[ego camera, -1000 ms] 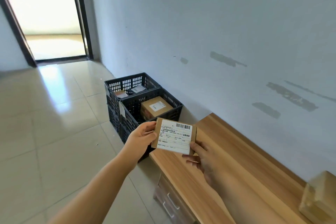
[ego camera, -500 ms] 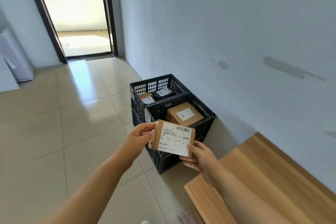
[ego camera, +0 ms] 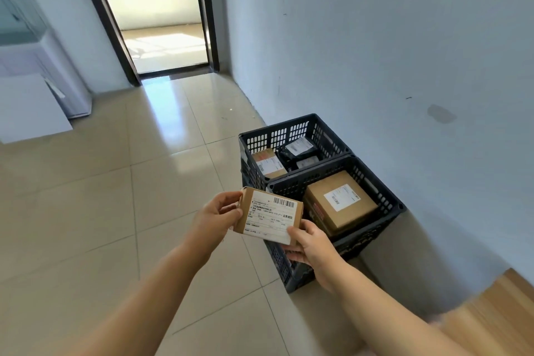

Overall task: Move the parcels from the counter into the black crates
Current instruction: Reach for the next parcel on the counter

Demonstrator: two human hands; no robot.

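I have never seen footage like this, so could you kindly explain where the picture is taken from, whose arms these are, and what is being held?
There is no machine here. A camera worn on a person's head looks forward and down, so the arms are their own. The left hand and right hand hold a small labelled cardboard parcel over the tiled floor, beside two black crates against the wall. The near crate holds a large brown box; the far crate holds a smaller box and dark bags. A wooden counter shows at the lower right.

Flat labelled parcel (ego camera: 270, 216) beside two black crates (ego camera: 384, 199).
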